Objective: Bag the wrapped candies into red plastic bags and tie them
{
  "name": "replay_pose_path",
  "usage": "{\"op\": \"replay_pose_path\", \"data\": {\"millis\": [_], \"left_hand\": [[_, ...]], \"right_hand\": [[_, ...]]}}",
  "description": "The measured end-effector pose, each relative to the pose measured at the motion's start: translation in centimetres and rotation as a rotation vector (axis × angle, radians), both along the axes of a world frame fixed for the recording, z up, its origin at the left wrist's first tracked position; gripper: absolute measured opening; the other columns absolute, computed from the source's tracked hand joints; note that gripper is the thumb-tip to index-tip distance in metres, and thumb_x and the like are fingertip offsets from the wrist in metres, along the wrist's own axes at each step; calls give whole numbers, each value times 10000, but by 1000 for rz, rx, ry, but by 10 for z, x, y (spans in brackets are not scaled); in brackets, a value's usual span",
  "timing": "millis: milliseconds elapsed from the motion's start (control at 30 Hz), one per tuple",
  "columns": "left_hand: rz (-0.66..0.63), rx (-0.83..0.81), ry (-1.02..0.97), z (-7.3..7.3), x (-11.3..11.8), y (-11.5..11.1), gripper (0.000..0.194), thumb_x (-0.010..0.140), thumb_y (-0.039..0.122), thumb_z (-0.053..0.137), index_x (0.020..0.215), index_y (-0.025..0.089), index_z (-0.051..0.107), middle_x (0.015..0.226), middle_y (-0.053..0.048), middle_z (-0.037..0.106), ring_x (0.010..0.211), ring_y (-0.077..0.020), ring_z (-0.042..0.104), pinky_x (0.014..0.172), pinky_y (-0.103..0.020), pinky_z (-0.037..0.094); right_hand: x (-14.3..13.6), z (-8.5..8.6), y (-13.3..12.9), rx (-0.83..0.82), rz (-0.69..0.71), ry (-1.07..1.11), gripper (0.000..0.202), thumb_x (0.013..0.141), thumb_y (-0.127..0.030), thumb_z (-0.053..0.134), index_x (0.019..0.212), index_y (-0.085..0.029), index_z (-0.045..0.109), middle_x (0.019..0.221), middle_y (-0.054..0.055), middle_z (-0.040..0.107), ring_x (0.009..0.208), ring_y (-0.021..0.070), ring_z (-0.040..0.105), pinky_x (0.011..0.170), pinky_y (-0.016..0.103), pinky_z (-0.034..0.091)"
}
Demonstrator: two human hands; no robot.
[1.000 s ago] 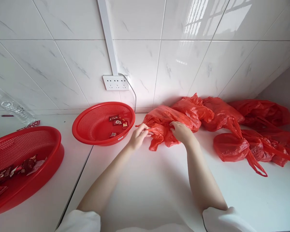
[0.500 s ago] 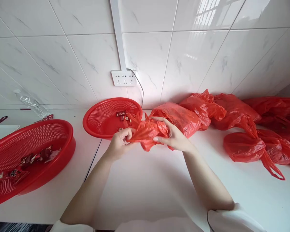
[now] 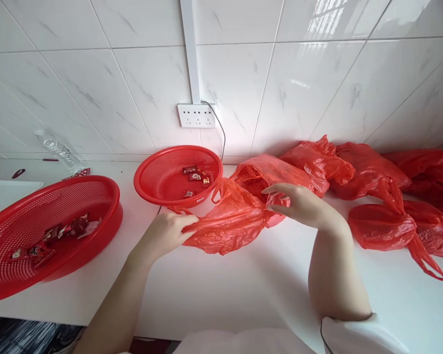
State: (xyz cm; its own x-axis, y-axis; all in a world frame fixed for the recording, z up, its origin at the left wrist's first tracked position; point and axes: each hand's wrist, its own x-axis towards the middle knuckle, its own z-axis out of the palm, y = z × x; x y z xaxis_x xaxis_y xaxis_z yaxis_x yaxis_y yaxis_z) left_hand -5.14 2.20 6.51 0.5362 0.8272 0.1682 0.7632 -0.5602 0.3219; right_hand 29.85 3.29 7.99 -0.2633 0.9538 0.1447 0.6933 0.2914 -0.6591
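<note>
A thin red plastic bag point(image 3: 229, 221) is spread out between my hands above the white table. My left hand point(image 3: 166, 231) is closed on the bag's left edge. At the bag's right end, my right hand point(image 3: 297, 201) has its fingers apart, close to the red plastic; its fingertips are near or touching it, and I cannot tell which. Directly behind, a filled red bag point(image 3: 280, 169) lies against the wall side. A round red basket point(image 3: 158, 179) holding several small wrapped packets point(image 3: 195, 177) stands beyond my left hand.
A larger red basket point(image 3: 107, 196) with wrapped packets is at the left, near a clear bottle point(image 3: 61, 152) and a white tray point(image 3: 11, 191). Several filled red bags point(image 3: 380, 226) line the right side. A socket panel point(image 3: 197, 116) and cable are on the tiled wall.
The crumpled bag has been stretched out wide. My left hand has moved left and down, and my right hand has moved right with its fingers off the bundle. The view has shifted slightly.
</note>
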Motion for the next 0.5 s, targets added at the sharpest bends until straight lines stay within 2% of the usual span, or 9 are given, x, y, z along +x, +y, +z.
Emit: {"op": "replay_pose_path", "data": {"millis": [67,133,200,267,367,400,467,500], "left_hand": [[-92,76,48,-3,5,-4,237,869,229,487,717,254,668,573,19,580,504,-135,485,533,-267,333],[-200,218,124,-6,12,-9,276,835,108,452,709,246,656,527,25,527,464,-124,432,488,-274,266],[-278,426,214,-6,18,-14,335,801,12,417,736,232,661,496,33,473,437,-119,378,462,-287,218],[-319,609,261,-3,23,-20,362,795,-33,421,801,219,681,485,43,442,429,-118,354,450,-291,208],[-358,752,296,6,23,-30,339,817,-23,485,935,207,704,493,57,445,431,-113,381,446,-284,235],[-356,770,313,8,21,-32,283,839,20,514,948,196,707,495,56,455,432,-113,401,448,-282,252],[-292,752,349,12,12,-37,175,895,216,560,952,160,715,511,38,504,441,-125,464,454,-285,291],[-220,704,370,13,6,-39,268,911,350,554,963,144,718,524,21,537,450,-140,500,455,-290,304]], "right_hand": [[-16,8,-10,140,81,35,287,904,-319,568,1182,-271,619,1208,57,664,1074,251,636,916,401,518],[-41,6,-15,211,331,74,349,921,-289,559,1268,-254,556,1296,69,616,1180,243,584,1017,414,466],[-66,-5,-12,212,613,25,496,864,-270,652,1332,-231,493,1334,87,587,1228,246,545,1072,438,416],[-84,-21,-6,173,781,-32,546,815,-242,706,1313,-198,486,1257,104,624,1138,233,589,985,407,477],[-90,-39,1,182,815,-82,410,844,-206,659,1225,-166,513,1086,94,676,926,188,634,764,312,527],[-86,-40,2,243,787,-112,340,865,-201,628,1189,-159,530,1037,90,685,882,183,632,771,317,520],[-74,-37,0,413,705,-208,191,899,-273,596,1044,-149,592,890,71,692,815,192,626,912,391,478],[-66,-34,-2,480,647,-270,195,909,-344,589,932,-152,614,789,54,677,763,195,620,992,444,426]]}}
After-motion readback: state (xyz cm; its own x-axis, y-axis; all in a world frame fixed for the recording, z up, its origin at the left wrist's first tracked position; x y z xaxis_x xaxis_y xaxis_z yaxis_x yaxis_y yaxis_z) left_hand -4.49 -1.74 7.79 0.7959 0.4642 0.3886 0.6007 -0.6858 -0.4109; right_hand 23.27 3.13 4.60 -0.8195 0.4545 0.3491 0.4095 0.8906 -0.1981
